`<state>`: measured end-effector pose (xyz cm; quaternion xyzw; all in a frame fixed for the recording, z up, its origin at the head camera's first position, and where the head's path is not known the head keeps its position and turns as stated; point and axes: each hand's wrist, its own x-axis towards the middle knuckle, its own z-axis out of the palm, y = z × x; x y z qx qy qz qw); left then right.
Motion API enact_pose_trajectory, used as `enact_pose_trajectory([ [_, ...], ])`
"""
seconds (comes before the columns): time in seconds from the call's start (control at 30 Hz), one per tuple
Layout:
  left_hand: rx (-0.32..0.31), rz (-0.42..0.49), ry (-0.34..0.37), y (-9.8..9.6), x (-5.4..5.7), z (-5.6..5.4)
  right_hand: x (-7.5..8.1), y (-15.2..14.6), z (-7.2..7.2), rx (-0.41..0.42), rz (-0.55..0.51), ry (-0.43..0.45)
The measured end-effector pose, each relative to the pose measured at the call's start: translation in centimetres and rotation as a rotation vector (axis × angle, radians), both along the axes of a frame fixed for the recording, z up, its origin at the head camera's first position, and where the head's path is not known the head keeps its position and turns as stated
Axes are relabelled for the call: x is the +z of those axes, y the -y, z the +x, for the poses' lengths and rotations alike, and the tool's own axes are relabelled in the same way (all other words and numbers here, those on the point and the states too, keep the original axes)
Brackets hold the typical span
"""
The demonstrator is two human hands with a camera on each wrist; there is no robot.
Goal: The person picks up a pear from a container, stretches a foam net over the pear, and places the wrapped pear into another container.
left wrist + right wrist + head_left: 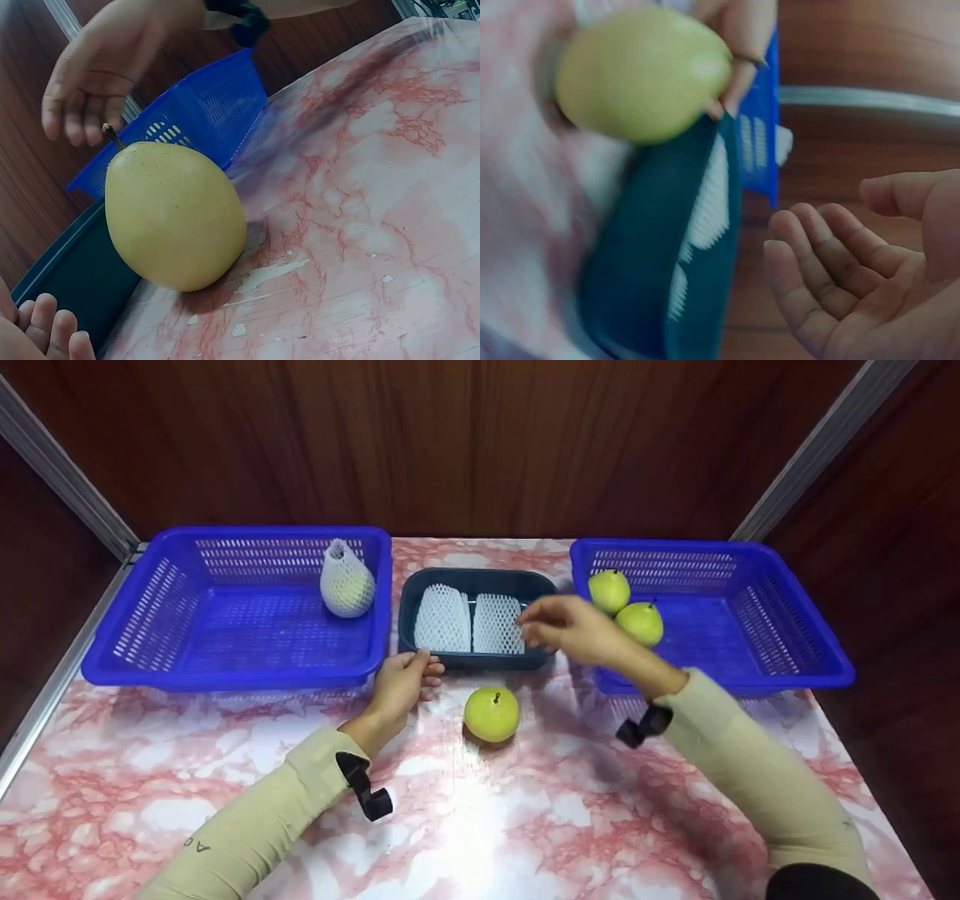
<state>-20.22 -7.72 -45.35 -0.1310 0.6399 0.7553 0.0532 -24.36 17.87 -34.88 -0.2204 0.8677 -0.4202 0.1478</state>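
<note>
My right hand (574, 630) hovers over the right end of a dark green box (480, 661), its fingers loosely curved and holding nothing. In that box lie white foam net sleeves (442, 619) on both sides of a divider. At the box's front left corner is my left hand (403, 686), thumb right at the rim and fingers loosely bent in front of the wall. A yellow-green pear (492, 715) sits on the table just in front of the box, stem up. In the left wrist view the pear (176, 217) partly hides the box.
A blue basket (232, 681) on the left contains one pear in a foam net (347, 581). Two bare pears (640, 624) lie in the blue basket (727, 682) on the right. A dark wooden panel (480, 450) rises behind the marbled table (525, 825).
</note>
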Motion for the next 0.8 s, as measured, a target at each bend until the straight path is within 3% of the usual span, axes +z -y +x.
enact_pose_trajectory([
  [0.2, 0.006, 0.009, 0.006, -0.1, -0.1, -0.1, 1.8, 0.3, -2.6, -0.057, 0.124, -0.019],
  [0.5, 0.0, 0.0, 0.007, 0.1, 0.0, -0.1, 2.5, 1.4, -5.5, -0.109, 0.303, -0.08],
  [0.63, -0.001, 0.001, 0.003, 0.1, 0.0, -0.1, 2.5, 1.8, -7.0, -0.061, 0.398, 0.004],
  [0.8, -0.004, 0.002, -0.003, 0.0, -0.1, -0.1, 2.6, 2.2, -8.7, -0.045, 0.491, 0.203],
])
